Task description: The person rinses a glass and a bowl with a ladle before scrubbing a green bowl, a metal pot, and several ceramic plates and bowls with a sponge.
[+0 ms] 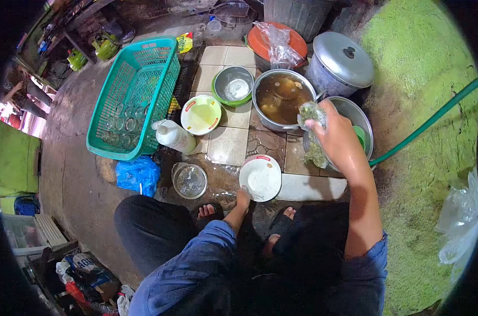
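Observation:
My left hand [242,200] grips the near left rim of a white bowl [260,178], tilted toward me close to the floor. In my right hand [336,132] is a wet, greenish-white mesh scrubber [312,114], its loose part hanging below the fingers. The hand is raised over the edge of a metal basin [359,111] with a green object inside. Just left of it stands a metal pot [282,100] of brownish liquid. A clear round container [190,180] with suds sits left of the bowl.
A teal basket [133,97] holds several glasses. Beside it are a white bottle [175,137], a bowl with red marks [201,115] and a metal bowl [232,84]. A lidded pot [342,59] and a green hose [428,122] are to the right. A blue plastic bag [138,175] lies nearby.

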Demonstrator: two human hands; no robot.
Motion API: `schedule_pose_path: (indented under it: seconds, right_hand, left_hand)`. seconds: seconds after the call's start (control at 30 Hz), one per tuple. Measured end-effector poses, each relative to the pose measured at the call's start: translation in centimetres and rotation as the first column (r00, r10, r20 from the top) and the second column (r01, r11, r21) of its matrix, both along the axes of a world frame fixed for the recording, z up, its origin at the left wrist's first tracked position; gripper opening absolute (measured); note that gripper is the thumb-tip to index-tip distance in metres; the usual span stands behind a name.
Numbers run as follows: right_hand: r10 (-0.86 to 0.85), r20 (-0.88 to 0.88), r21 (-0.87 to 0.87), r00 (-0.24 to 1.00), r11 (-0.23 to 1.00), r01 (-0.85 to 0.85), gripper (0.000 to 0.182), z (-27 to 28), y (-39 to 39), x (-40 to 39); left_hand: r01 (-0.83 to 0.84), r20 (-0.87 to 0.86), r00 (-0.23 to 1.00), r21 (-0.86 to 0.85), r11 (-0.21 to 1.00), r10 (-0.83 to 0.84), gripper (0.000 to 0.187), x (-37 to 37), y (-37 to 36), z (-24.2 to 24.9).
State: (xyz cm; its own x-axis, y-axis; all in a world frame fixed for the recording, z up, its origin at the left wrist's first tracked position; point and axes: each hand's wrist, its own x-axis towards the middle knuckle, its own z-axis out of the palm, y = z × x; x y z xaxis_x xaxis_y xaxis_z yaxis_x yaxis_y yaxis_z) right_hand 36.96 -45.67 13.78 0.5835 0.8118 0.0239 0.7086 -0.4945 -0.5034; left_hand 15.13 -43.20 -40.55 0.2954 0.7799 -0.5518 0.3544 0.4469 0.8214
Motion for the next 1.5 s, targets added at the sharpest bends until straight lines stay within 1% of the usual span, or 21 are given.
schedule_pose_path:
  seconds: [0.07,0.13,0.23,0.3,0.37,0.43,0.5,0.57,0.6,0.67,0.7,0.77,0.8,0.87,1.0,1.07,1.2,1.27,1.4,1.47,1.5]
  right_hand:
    - [0.006,0.005,-0.005,1.0,1.0,-0.006,0.039,-0.1,0.2,-0.1]
    - [0.015,0.004,0.007,1.0,1.0,-0.015,0.04,0.1,0.6,-0.5]
    - [0.033,-0.002,0.003,0.999,0.999,-0.033,0.037,0.0,0.9,-0.6]
    - [0.037,-0.015,-0.007,0.999,0.999,-0.037,0.036,0.3,1.1,-0.9]
    - [0.037,-0.03,-0.015,0.999,0.999,-0.038,0.034,0.7,1.2,-1.2]
    - [0.026,-0.055,-0.049,0.998,0.998,-0.029,0.031,0.9,1.3,-1.2]
    - [0.042,-0.037,-0.065,0.998,0.997,-0.044,0.031,1.0,1.2,-1.3]
    - [0.054,-0.021,-0.084,0.998,0.995,-0.056,0.03,0.8,1.3,-1.4]
    - [0.067,-0.025,-0.06,0.997,0.996,-0.069,0.03,0.6,1.3,-1.4]
    - [0.078,-0.033,-0.038,0.996,0.996,-0.079,0.029,0.5,1.5,-1.4]
    - [0.068,-0.041,-0.04,0.997,0.997,-0.07,0.028,0.5,1.6,-1.5]
    - [0.06,-0.05,-0.042,0.997,0.997,-0.062,0.027,0.3,1.9,-1.5]
    - [0.069,-0.04,-0.043,0.997,0.997,-0.071,0.028,0.2,2.0,-1.5]
    - [0.076,-0.03,-0.048,0.997,0.996,-0.078,0.028,0.1,2.1,-1.6]
    - [0.083,-0.052,-0.073,0.995,0.994,-0.086,0.03,0.3,2.4,-1.9]
    - [0.07,-0.064,-0.089,0.995,0.993,-0.076,0.031,0.2,2.5,-1.9]
    - [0.086,-0.056,-0.091,0.995,0.992,-0.091,0.032,-0.3,2.7,-2.0]
    - [0.087,-0.059,-0.096,0.994,0.991,-0.093,0.032,-0.5,2.8,-2.0]
    - [0.138,-0.013,-0.055,0.99,0.989,-0.138,0.031,-0.8,2.9,-2.3]
    - [0.15,0.008,-0.046,0.989,0.988,-0.149,0.03,-0.9,2.9,-2.3]
    - [0.155,0.012,-0.037,0.988,0.987,-0.154,0.031,-1.0,2.9,-2.3]
  left_hand:
    - [0.046,-0.027,0.999,0.015,0.999,-0.045,0.034,-0.1,0.4,-1.1]
    - [0.139,-0.238,0.969,0.312,0.94,-0.065,0.039,0.4,1.5,2.6]
    - [0.164,-0.212,0.972,0.291,0.942,-0.103,0.036,1.6,5.8,5.9]
    - [0.079,-0.306,0.938,0.644,0.761,0.162,0.035,3.2,9.0,7.1]
    - [0.057,-0.263,0.949,0.689,0.722,0.176,0.035,5.0,14.2,12.2]
    - [-0.034,-0.177,0.908,0.872,0.488,0.379,0.033,6.2,19.7,11.5]
    - [-0.155,-0.049,0.809,0.943,0.294,0.586,0.031,6.3,25.3,7.9]
    - [-0.253,-0.361,0.777,0.571,0.781,0.516,0.034,5.6,29.1,11.1]
    - [-0.252,-0.365,0.776,0.569,0.782,0.515,0.034,5.2,30.0,12.4]
    - [-0.145,-0.477,0.808,0.407,0.902,0.345,0.034,4.7,30.9,13.8]
    - [-0.144,-0.479,0.807,0.405,0.903,0.344,0.034,4.8,31.1,13.3]
    - [-0.334,-0.266,0.81,0.523,0.784,0.522,0.035,5.3,31.5,10.9]
    - [-0.335,-0.267,0.81,0.52,0.786,0.522,0.035,5.6,31.9,9.5]
    - [-0.521,-0.387,0.61,0.462,0.718,0.691,0.037,6.0,32.4,6.9]
    - [-0.442,-0.337,0.766,0.343,0.829,0.548,0.038,4.5,33.7,3.7]
    - [-0.504,-0.141,0.817,0.297,0.811,0.56,0.036,3.5,33.9,2.6]
    - [-0.491,-0.159,0.81,0.341,0.802,0.564,0.036,3.8,31.8,6.1]
    - [-0.542,-0.076,0.774,0.434,0.72,0.629,0.039,4.3,31.4,6.1]
    - [-0.602,-0.078,0.727,0.404,0.689,0.682,0.037,5.2,30.9,8.8]
    - [-0.734,0.095,0.677,0.021,0.679,0.73,0.04,5.0,32.3,7.6]
    - [-0.734,0.096,0.677,0.021,0.679,0.73,0.04,5.2,32.4,8.7]
